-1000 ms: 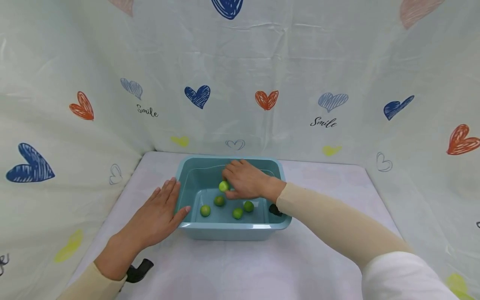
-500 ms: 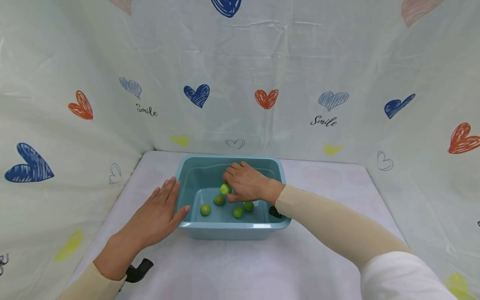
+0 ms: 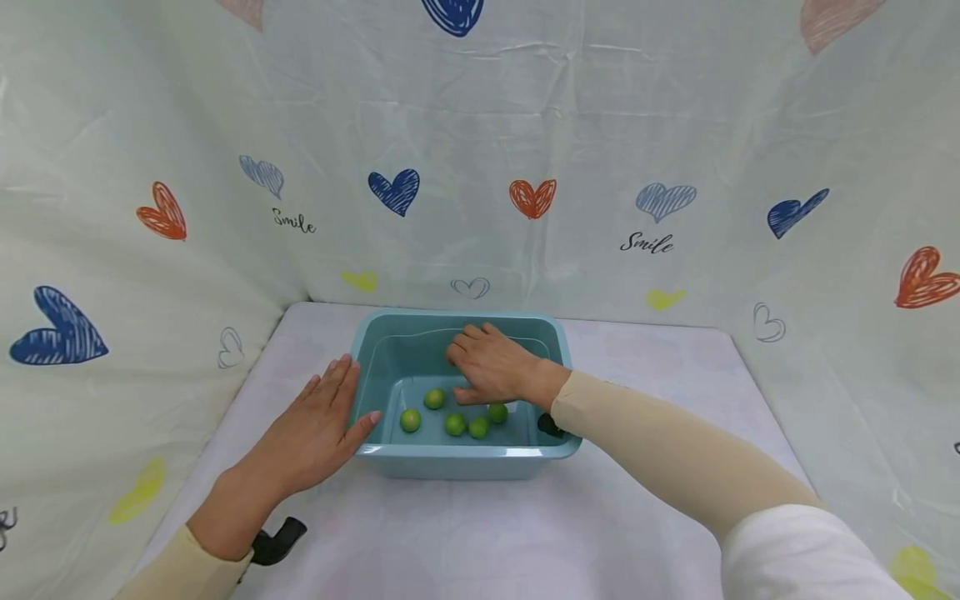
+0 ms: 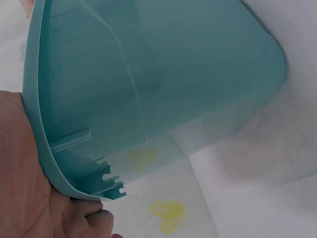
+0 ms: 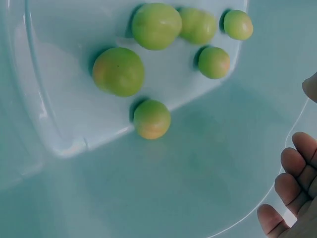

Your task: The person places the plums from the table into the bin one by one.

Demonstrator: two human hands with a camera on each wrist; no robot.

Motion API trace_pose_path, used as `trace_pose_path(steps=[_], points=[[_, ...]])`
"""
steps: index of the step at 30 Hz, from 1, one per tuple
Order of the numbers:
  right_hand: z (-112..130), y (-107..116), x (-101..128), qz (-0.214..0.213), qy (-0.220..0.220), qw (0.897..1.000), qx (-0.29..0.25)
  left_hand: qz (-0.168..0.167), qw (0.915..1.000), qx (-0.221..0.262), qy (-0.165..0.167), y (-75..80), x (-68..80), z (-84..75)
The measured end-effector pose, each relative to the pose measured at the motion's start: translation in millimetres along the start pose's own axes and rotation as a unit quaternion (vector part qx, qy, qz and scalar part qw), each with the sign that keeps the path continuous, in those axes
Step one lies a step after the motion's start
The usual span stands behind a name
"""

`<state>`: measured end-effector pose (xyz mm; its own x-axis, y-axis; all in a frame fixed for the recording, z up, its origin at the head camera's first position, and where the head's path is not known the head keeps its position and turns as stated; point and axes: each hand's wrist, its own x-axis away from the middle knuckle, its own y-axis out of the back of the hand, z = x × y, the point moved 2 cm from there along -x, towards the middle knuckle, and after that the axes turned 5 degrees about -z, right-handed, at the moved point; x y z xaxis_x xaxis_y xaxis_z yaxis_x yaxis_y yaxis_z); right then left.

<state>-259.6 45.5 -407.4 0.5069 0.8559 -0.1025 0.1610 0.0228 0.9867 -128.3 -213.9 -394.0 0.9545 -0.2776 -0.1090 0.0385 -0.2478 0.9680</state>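
At frame centre, the teal plastic basin [image 3: 390, 346] is being pressed by the flat, straight-fingered left hand [image 3: 315, 433]; the right hand [image 3: 491, 367], fingers relaxed and empty, is being held above the green limes [image 3: 454, 424].

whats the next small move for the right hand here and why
Probably lower the right hand and close its fingers on one green fruit. It hovers in the basin holding nothing, the fruits lie loose, and the left hand rests against the rim.

Place: I read it as a staged recording booth, not a home.
Evidence: heart-print "Smile" sheets [image 3: 525, 167] wall three sides; one cloth-covered table [image 3: 465, 533]; one blue tub [image 3: 465, 458].
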Motion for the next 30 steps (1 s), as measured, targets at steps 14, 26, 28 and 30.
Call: trace_pose_path(steps=[14,26,28,30], points=[[-1,24,11,-0.069,-0.037,0.996,0.041,0.004,1.0000,-0.005,0.003,0.6,-0.3,-1.8],[-21,82,55,-0.121,-0.121,0.985,0.003,0.000,1.0000,-0.006,0.002,-1.1,0.7,-1.3],[-24,88,69,-0.128,-0.139,0.982,-0.002,0.001,1.0000,-0.005,0.004,-1.2,0.7,-1.5],[-25,90,84,-0.138,-0.147,0.979,0.001,0.001,1.0000,-0.001,0.005,-1.1,0.5,-1.8]])
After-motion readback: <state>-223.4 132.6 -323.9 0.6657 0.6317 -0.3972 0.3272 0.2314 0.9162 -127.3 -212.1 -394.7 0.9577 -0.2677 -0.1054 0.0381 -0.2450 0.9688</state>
